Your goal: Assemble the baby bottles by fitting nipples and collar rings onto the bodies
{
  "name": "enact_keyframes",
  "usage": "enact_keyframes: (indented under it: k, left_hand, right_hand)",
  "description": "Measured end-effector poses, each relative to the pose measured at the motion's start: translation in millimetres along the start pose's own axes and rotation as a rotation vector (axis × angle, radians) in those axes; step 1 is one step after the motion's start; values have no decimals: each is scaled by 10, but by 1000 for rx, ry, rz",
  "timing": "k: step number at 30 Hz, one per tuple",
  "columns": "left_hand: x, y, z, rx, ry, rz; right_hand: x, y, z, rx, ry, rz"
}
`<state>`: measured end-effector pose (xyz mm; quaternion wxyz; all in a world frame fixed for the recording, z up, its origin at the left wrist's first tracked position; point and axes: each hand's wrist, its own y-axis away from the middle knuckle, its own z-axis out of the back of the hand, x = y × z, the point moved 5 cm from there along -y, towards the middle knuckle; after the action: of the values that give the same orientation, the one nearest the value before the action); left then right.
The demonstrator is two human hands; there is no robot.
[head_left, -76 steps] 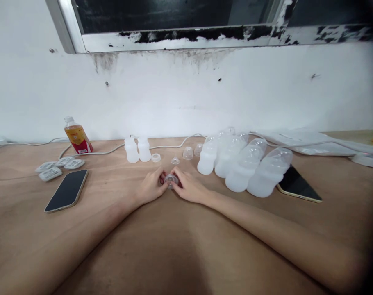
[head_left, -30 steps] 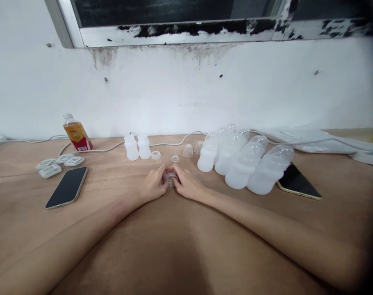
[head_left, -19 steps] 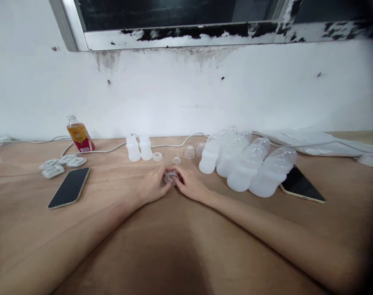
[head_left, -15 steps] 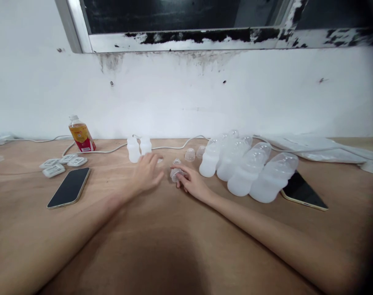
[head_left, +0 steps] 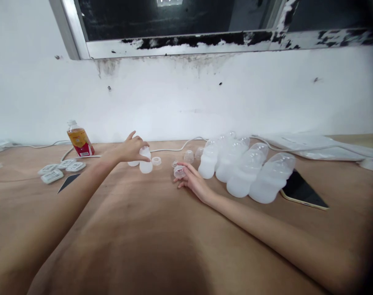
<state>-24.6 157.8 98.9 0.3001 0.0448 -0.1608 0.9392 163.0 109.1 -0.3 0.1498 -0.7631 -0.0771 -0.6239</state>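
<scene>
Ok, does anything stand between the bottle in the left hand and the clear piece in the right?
Yes, a low ring lies on the table between the bottle and the clear piece, close beside the bottle. Nothing taller shows there.

Small bottle (head_left: 146, 166) in left hand (head_left: 131, 150): milky white. Ring piece (head_left: 179, 172) in right hand (head_left: 195, 183): clear. Left of both grips, drink bottle (head_left: 81, 141): yellow over red, white cap (head_left: 71, 122). Beneath, tabletop (head_left: 128, 229): brown, faintly streaked. Beyond, wall (head_left: 174, 94): white, smudged grey-brown.

Bright wall, soft table shadows
</scene>
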Motion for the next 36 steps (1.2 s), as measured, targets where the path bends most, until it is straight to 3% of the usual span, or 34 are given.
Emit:
enact_keyframes:
  k: [2, 4, 7, 9, 13, 22, 25, 29, 36]
  left_hand:
    - [-247, 139, 40, -46, 129, -25]
    - [-455, 262, -8, -131, 347, 51]
    - [-676, 410, -234, -315, 734, 193]
    - [-761, 465, -456, -286, 844, 304]
    - [-839, 501, -616, -215, 886, 299]
    - [-810, 502, -518, -243, 822, 253]
    - [-766, 517, -497, -305, 757, 213]
    - [-748, 534, -493, -303, 713, 169]
    - [-838, 575, -426, -222, 675, 133]
  right_hand:
    - [16, 12, -4, 13, -42, -6]
    - [33, 23, -4, 9, -82, -21]
    - [39, 30, 13, -28, -166, -53]
    - [31, 27, 28, -55, -212, -64]
    - [12, 15, 41, -75, -240, -72]
    - [63, 26, 14, 83, -355, -41]
    - [75, 26, 21, 108, -412, -28]
    - [64, 10, 36, 97, -444, -22]
    - [66, -13, 66, 80, -242, 39]
